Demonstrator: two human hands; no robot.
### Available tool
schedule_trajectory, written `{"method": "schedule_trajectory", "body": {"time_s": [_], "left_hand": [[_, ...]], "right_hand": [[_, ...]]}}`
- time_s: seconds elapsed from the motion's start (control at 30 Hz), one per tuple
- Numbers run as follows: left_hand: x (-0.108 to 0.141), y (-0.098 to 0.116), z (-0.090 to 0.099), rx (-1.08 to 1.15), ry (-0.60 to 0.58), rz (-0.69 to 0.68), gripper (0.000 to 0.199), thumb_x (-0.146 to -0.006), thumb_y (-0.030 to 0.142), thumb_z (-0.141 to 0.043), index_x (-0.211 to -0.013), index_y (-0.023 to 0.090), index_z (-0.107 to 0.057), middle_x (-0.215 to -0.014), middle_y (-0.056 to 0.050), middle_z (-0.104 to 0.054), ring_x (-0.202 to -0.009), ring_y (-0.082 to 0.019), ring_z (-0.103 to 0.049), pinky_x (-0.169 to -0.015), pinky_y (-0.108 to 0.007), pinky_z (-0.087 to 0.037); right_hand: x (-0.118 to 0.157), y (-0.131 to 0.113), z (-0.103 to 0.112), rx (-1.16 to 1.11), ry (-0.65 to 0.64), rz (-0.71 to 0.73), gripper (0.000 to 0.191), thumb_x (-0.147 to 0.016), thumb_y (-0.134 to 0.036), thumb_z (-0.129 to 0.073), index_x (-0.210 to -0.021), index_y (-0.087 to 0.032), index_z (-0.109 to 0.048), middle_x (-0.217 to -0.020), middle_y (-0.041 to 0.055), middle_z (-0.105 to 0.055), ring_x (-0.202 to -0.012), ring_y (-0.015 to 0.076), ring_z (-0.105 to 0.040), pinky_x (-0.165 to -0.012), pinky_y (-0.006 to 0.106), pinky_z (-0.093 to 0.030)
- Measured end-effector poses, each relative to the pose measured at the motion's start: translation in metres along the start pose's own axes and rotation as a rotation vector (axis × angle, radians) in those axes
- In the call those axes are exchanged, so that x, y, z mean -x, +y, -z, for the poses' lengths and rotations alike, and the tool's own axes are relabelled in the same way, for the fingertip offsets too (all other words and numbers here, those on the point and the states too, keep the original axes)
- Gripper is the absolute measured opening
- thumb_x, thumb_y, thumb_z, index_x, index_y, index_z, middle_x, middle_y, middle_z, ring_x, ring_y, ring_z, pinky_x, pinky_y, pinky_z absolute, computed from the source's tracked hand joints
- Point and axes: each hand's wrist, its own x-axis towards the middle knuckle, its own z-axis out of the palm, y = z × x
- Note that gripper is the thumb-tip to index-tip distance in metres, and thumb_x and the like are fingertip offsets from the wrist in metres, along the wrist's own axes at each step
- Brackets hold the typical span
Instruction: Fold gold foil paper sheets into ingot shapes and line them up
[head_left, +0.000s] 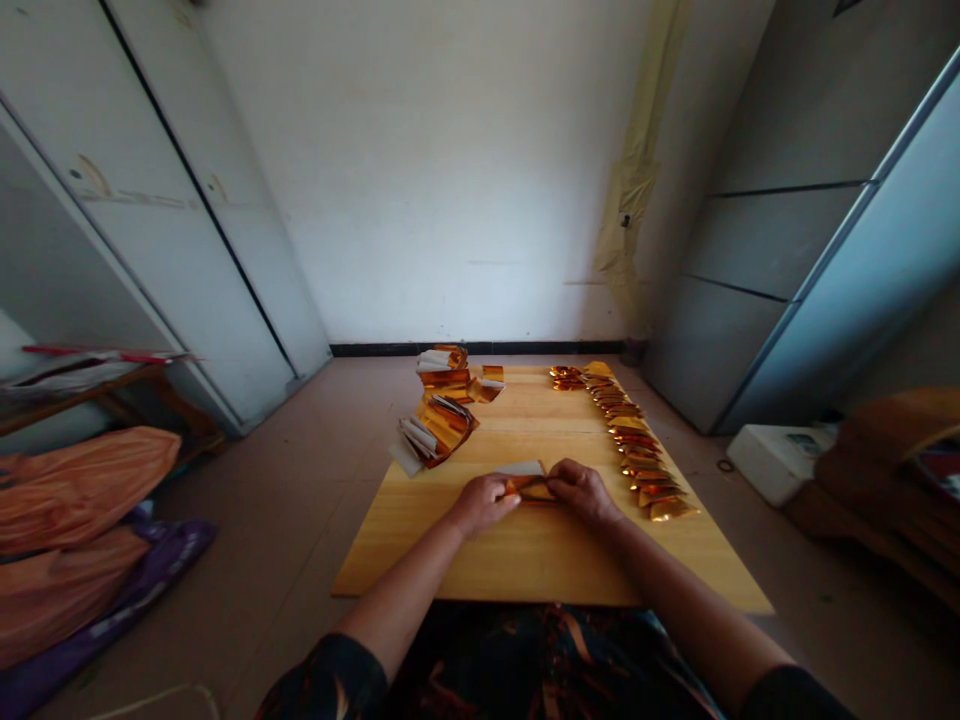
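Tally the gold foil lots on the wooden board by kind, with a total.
Gold-and-white foil bundles: 2
Small gold foil clusters: 2
Long overlapping gold foil row: 1
Foil piece between left hand and right hand: 1
Total: 6

The left hand (481, 503) and right hand (583, 492) hid most of the foil sheet (531, 489), so its shape and folds could not be told. The foil pieces (634, 445) in the long row overlapped too tightly to count. The box (772, 462) had a panel (805, 443) too small to read, and the bags (67, 490) were cut off by the left edge.
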Motion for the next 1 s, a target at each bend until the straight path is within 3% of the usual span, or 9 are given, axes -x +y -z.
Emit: {"method": "schedule_trajectory", "body": {"time_s": [0.07,0.17,0.27,0.4,0.5,0.6,0.7,0.87,1.0], "left_hand": [[-0.003,0.002,-0.003,-0.004,0.102,0.085,0.022,-0.082,0.023,-0.047,-0.086,0.018,-0.068,-0.091,-0.003,-0.069,-0.084,-0.015,-0.063,-0.081,-0.026,-0.048],[-0.007,0.003,-0.009,-0.012,0.19,0.153,0.028,-0.073,0.014,-0.055,-0.099,0.02,-0.063,-0.092,-0.001,-0.068,-0.083,-0.015,-0.062,-0.079,-0.027,-0.049],[-0.006,-0.001,-0.013,0.021,0.244,0.131,0.052,-0.068,0.012,-0.06,-0.118,0.02,-0.051,-0.109,-0.004,-0.064,-0.097,-0.017,-0.06,-0.087,-0.03,-0.049],[-0.005,-0.007,-0.016,-0.036,0.307,0.028,0.073,-0.066,0.01,-0.06,-0.134,0.021,-0.035,-0.133,-0.009,-0.049,-0.122,-0.022,-0.046,-0.105,-0.04,-0.038],[-0.004,-0.009,-0.018,-0.079,0.354,0.037,0.073,-0.071,0.005,-0.052,-0.137,0.022,-0.029,-0.138,-0.01,-0.042,-0.131,-0.021,-0.037,-0.108,-0.041,-0.035],[-0.002,-0.009,-0.019,-0.109,0.371,0.127,0.07,-0.072,0.002,-0.048,-0.136,0.022,-0.031,-0.144,-0.011,-0.033,-0.134,-0.022,-0.032,-0.106,-0.04,-0.038],[-0.001,-0.008,-0.02,-0.124,0.344,0.19,0.059,-0.075,0.004,-0.047,-0.13,0.022,-0.041,-0.148,-0.011,-0.027,-0.132,-0.023,-0.037,-0.103,-0.039,-0.042],[0.0,-0.007,-0.021,-0.124,0.384,0.215,0.05,-0.079,0.011,-0.049,-0.129,0.018,-0.044,-0.148,-0.014,-0.025,-0.131,-0.024,-0.039,-0.103,-0.039,-0.041],[0.002,-0.004,-0.021,-0.129,0.299,0.198,0.04,-0.079,0.008,-0.048,-0.116,0.021,-0.056,-0.151,-0.01,-0.022,-0.125,-0.022,-0.046,-0.103,-0.036,-0.04]], "right_hand": [[-0.011,0.0,-0.005,-0.007,0.054,-0.001,0.014,-0.074,-0.031,-0.051,-0.077,-0.018,-0.057,-0.071,-0.001,-0.06,-0.067,0.0134,-0.055,-0.063,0.023,-0.043],[-0.027,-0.002,-0.013,0.044,0.078,0.077,0.012,-0.075,-0.027,-0.048,-0.078,-0.019,-0.057,-0.074,-0.0001,-0.061,-0.07,0.0137,-0.056,-0.067,0.024,-0.044],[-0.039,-0.007,-0.02,0.166,0.067,0.097,0.011,-0.077,-0.021,-0.046,-0.079,-0.019,-0.057,-0.078,0.0009,-0.062,-0.073,0.0134,-0.056,-0.069,0.023,-0.042],[-0.042,-0.013,-0.028,0.383,0.01,0.017,0.013,-0.081,-0.017,-0.044,-0.085,-0.02,-0.057,-0.085,0.0022,-0.064,-0.077,0.0131,-0.057,-0.069,0.021,-0.04],[-0.042,-0.018,-0.032,0.568,-0.044,-0.034,0.016,-0.087,-0.019,-0.041,-0.092,-0.02,-0.056,-0.092,0.0041,-0.065,-0.08,0.0135,-0.059,-0.069,0.021,-0.038],[-0.044,-0.023,-0.035,0.694,-0.082,-0.064,0.019,-0.092,-0.021,-0.038,-0.098,-0.02,-0.056,-0.099,0.0064,-0.065,-0.083,0.014,-0.061,-0.068,0.022,-0.037],[-0.049,-0.025,-0.036,0.748,-0.11,-0.088,0.02,-0.093,-0.023,-0.036,-0.102,-0.02,-0.054,-0.102,0.0073,-0.066,-0.085,0.0151,-0.062,-0.067,0.023,-0.038],[-0.055,-0.023,-0.037,0.787,-0.126,-0.115,0.02,-0.094,-0.023,-0.036,-0.105,-0.019,-0.052,-0.104,0.0093,-0.066,-0.09,0.0167,-0.063,-0.069,0.023,-0.039],[-0.056,-0.021,-0.038,0.807,-0.129,-0.141,0.022,-0.093,-0.023,-0.038,-0.111,-0.019,-0.049,-0.105,0.0108,-0.066,-0.092,0.0179,-0.064,-0.07,0.024,-0.04]]}}
